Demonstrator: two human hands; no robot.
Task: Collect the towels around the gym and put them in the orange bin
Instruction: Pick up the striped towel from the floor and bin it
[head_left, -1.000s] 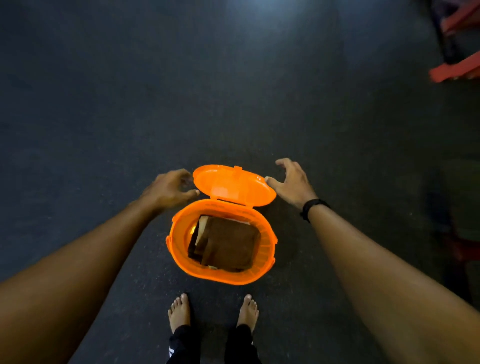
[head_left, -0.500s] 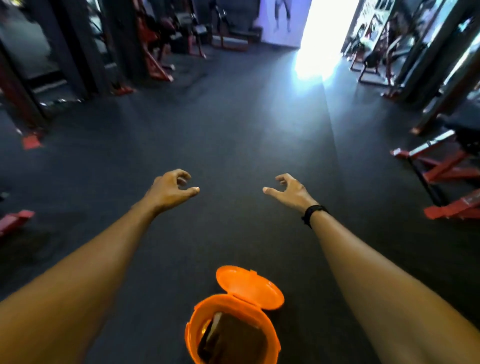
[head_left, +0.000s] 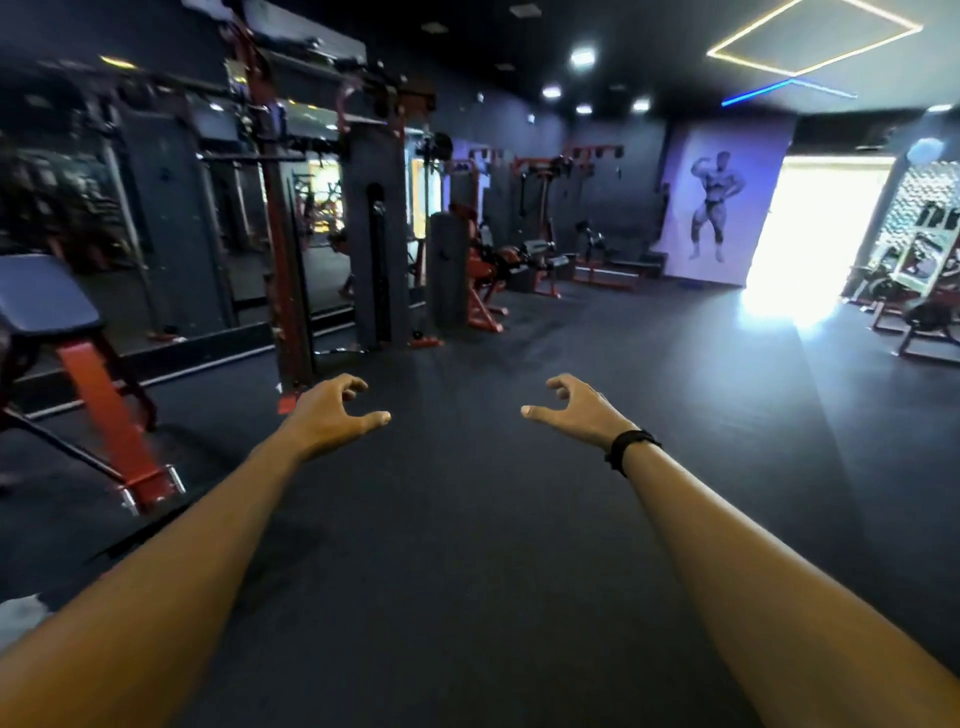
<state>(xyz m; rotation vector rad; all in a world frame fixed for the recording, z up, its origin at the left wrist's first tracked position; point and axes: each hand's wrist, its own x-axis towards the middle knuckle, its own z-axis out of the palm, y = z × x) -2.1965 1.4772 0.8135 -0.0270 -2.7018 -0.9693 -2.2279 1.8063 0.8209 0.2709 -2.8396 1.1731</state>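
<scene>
The left hand (head_left: 332, 415) and right hand (head_left: 576, 413) reach forward over the dark floor (head_left: 478, 545), both empty, fingers curled and thumbs spread apart; a black band (head_left: 628, 448) circles the right wrist; neither towels nor orange bin are in view; a padded bench (head_left: 44, 306) stands at left.

We see our 2 arms outstretched, left hand (head_left: 332, 415) and right hand (head_left: 574, 415) empty, fingers curled, above dark floor (head_left: 493, 519); blurred machines (head_left: 322, 208) seemingly line the left.

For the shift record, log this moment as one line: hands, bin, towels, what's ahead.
left hand: open, empty | right hand: open, empty | orange bin: not in view | towels: none identifiable | ahead: bare gym floor, bench at left
</scene>
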